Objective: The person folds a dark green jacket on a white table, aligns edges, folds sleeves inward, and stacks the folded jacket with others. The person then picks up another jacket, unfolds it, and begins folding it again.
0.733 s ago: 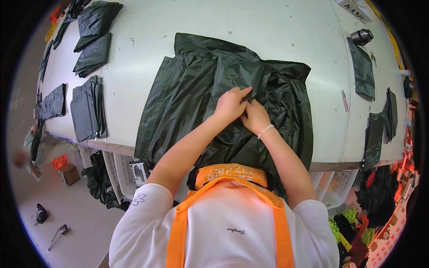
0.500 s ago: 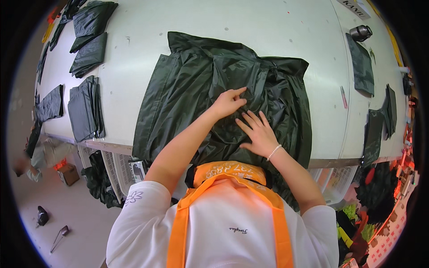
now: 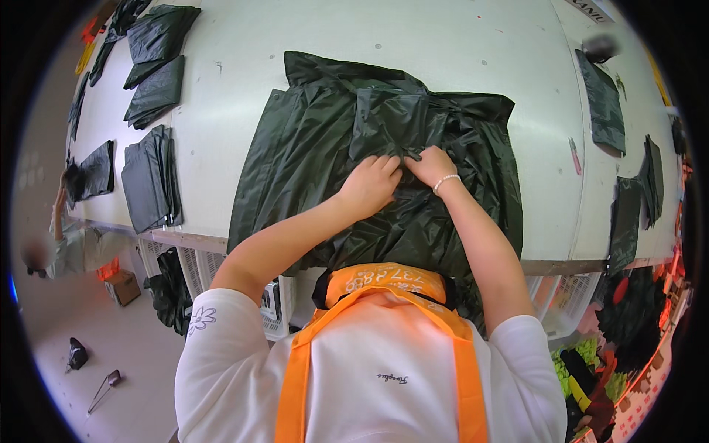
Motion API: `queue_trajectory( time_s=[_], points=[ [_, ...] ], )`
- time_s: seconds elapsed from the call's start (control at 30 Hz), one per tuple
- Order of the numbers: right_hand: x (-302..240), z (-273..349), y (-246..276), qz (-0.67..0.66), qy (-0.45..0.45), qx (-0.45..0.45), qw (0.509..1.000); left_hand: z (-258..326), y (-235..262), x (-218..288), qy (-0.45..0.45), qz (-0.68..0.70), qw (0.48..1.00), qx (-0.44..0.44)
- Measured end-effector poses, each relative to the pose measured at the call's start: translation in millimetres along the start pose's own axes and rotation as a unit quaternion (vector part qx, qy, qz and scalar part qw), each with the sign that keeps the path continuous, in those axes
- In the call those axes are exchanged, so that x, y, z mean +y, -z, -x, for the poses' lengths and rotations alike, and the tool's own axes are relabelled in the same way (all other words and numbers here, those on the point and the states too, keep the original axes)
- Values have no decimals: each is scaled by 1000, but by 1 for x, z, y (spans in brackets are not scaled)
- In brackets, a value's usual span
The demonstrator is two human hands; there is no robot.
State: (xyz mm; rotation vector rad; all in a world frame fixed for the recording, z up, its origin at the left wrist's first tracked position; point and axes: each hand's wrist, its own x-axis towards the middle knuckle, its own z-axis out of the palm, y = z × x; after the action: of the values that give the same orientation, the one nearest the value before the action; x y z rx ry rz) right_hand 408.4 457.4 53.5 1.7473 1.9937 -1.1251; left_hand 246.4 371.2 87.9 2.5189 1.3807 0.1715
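Dark green garment lies spread and creased on the counter, directly before the person. Right hand: grip narrow, apparently pinching a raised fold. Left hand: curled against the cloth; I cannot tell whether its grip holds any. Judged light, limp and slippery by its sheen; best pinched firmly at doubled folds or hems.

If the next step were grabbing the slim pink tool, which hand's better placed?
Right, I'd say. The slim pink tool lies on the table to the right, nearer the right hand; the left hand would reach across. Both hands are on the dark cloth.
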Motion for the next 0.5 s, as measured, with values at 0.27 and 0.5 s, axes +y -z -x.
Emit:
queue_trajectory(
  time_s=[0.27,0.5],
  points=[
    [7,57,-45,55,378,283,880,10,-40,-46,72,299,950,52],
    [-8,2,-15,-94,143,103,980,-11,-14,-42,30,87,980,178]
  ],
)
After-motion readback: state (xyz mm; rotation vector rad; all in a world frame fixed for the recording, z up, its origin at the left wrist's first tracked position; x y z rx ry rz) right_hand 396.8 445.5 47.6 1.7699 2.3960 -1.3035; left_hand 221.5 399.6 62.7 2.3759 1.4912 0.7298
